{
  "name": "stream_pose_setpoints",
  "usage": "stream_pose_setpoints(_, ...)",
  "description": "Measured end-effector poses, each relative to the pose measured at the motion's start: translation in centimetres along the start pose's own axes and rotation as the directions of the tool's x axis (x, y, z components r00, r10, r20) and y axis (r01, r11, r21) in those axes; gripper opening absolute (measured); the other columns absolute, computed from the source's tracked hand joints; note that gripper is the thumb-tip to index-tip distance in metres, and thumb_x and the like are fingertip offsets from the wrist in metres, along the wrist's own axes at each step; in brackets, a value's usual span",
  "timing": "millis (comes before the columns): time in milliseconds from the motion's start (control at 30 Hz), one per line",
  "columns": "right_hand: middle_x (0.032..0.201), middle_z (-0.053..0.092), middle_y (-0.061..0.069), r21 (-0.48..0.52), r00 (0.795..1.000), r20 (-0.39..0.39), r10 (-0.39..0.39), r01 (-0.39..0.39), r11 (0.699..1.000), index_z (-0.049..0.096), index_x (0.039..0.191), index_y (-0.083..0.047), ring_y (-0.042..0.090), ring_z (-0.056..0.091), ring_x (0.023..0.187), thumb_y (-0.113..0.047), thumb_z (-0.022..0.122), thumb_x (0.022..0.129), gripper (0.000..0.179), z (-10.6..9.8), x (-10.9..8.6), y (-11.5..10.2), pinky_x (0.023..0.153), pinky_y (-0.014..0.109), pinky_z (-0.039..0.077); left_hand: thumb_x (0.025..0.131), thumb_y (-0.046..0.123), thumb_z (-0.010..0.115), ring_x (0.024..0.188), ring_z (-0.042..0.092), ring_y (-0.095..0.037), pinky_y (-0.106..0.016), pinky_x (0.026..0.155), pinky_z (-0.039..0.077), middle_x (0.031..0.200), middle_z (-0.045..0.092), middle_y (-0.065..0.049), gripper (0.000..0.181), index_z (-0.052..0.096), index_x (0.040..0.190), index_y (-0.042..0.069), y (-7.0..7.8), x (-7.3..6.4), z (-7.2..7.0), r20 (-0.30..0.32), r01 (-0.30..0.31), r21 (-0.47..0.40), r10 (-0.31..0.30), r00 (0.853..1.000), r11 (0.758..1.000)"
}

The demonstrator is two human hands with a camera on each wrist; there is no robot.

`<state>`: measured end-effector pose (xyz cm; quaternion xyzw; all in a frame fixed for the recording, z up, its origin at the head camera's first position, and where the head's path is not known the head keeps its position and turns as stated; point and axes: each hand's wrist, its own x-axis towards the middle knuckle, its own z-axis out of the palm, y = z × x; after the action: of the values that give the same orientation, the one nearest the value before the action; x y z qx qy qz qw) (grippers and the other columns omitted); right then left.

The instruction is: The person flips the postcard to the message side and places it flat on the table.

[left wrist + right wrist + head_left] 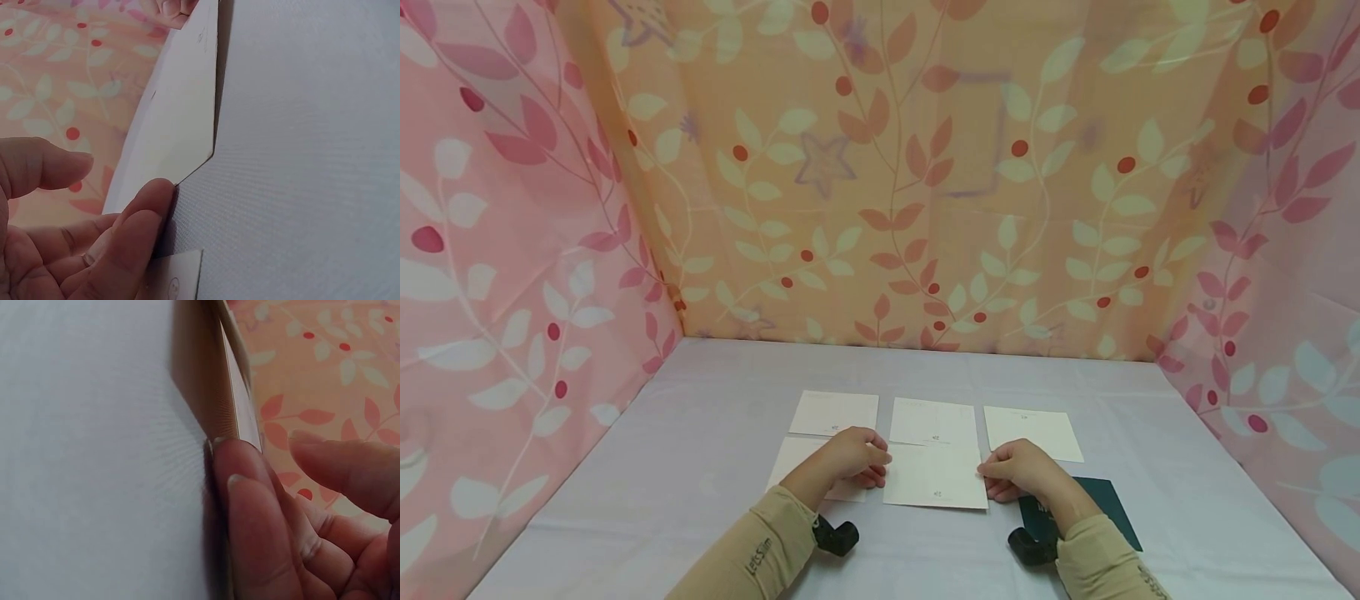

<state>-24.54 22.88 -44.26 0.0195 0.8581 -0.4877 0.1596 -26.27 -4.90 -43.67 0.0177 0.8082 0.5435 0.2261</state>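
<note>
A cream card (936, 477) lies between my two hands, its far edge meeting or overlapping another cream card (932, 419). At its left edge is my left hand (853, 457). The left wrist view shows a fingertip touching that card (178, 106) near a corner, with the thumb held apart. My right hand (1018, 468) is at the opposite edge. In the right wrist view its fingertips (240, 462) touch a card edge, and the thumb stands away. A thin shadow runs under the card's near edge. Part of another cream card (793, 462) is hidden by my left hand.
More cream cards lie behind: one at left (835, 412), one at right (1033, 432). A dark green flat item (1108, 508) sits partly under my right forearm. White cloth (700, 467) covers the table, with patterned curtains (895, 167) around it.
</note>
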Motion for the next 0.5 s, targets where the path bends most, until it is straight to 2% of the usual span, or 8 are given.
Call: stream_pose_setpoints(500, 0.066, 0.065, 0.008, -0.006, 1.000, 0.025, 0.003, -0.003, 1.000, 0.066, 0.077, 0.001, 0.015, 0.060, 0.054, -0.019, 0.066, 0.083, 0.021, -0.23, 0.17, 0.17, 0.053, 0.028, 0.053, 0.084, 0.011, 0.062, 0.063, 0.064, -0.020, -0.027, 0.058, 0.052, 0.078, 0.064, -0.014, 0.018, 0.055, 0.098, 0.002, -0.07, -0.01, -0.13, 0.013, -0.014, -0.003, 0.014, 1.000, 1.000)
